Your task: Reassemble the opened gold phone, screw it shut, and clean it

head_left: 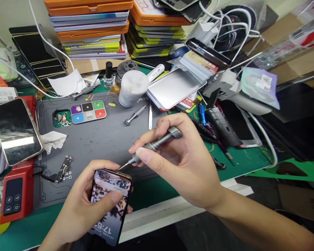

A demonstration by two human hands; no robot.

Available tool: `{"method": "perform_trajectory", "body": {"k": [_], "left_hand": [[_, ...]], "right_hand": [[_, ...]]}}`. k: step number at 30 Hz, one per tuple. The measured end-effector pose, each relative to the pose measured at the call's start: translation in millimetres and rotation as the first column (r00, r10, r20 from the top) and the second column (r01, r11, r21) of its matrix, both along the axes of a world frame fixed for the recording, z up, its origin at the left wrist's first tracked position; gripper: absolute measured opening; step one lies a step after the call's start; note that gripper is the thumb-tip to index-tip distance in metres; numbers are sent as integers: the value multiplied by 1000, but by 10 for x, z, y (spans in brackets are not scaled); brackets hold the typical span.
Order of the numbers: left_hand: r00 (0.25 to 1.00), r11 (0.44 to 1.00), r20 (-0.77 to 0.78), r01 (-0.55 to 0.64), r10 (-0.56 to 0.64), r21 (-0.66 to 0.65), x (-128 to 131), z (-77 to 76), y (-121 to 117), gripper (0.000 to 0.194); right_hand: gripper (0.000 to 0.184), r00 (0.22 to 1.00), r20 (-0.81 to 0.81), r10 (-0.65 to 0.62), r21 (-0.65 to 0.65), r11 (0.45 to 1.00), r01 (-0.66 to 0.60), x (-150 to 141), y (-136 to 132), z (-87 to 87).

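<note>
My left hand (83, 205) is wrapped round a smartphone (110, 204) with its screen lit, showing a wallpaper and clock digits; the thumb rests on the glass. My right hand (183, 160) pinches a grey metal precision screwdriver (157, 143). Its thin tip touches the phone's far end edge. Both hands hover over the near edge of a grey work mat (99, 139).
On the mat lie a small flex-cable part (63, 168), a colour-squared screw tray (88, 111), a second screwdriver (136, 114), tweezers (150, 118) and a white cylinder (133, 88). Another phone (15, 130) rests on a red device (14, 195) at left. Stacked cases and cables crowd the back.
</note>
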State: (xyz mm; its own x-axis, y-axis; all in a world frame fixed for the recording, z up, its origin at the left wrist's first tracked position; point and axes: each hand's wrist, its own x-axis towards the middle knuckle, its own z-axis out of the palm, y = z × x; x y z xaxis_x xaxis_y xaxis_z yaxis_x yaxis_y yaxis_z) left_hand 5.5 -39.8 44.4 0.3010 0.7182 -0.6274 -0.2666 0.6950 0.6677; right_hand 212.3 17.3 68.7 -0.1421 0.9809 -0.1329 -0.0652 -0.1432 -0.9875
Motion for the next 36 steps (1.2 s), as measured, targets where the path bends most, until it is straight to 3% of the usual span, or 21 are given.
{"method": "perform_trajectory", "body": {"k": [4, 9, 15, 19, 25, 28, 36], "left_hand": [[1000, 1000, 2, -14, 14, 0, 15, 20, -6, 43], [994, 995, -65, -83, 87, 61, 57, 41, -8, 45], [964, 982, -193, -167, 182, 93, 117, 129, 70, 55], [956, 988, -251, -132, 149, 82, 126, 190, 174, 55], [969, 995, -246, 24, 1, 99, -37, 11, 333, 58], [975, 993, -216, 81, -60, 90, -72, -54, 369, 61], [955, 999, -295, 21, -12, 27, 80, 114, 380, 54]], "right_hand": [[35, 1000, 17, -16, 39, 999, 15, 7, 1, 18], [35, 1000, 8, 11, -46, 999, -11, 42, 46, 20], [13, 971, 59, 231, -185, 959, -217, 86, 157, -109], [24, 964, -38, 263, -278, 924, -263, 74, 290, -220], [35, 985, -161, 63, -121, 989, -83, 72, 414, -303], [33, 987, -154, 37, -55, 997, -46, 55, 400, -309], [29, 999, -23, 49, 114, 992, -46, 11, 333, -379]]}}
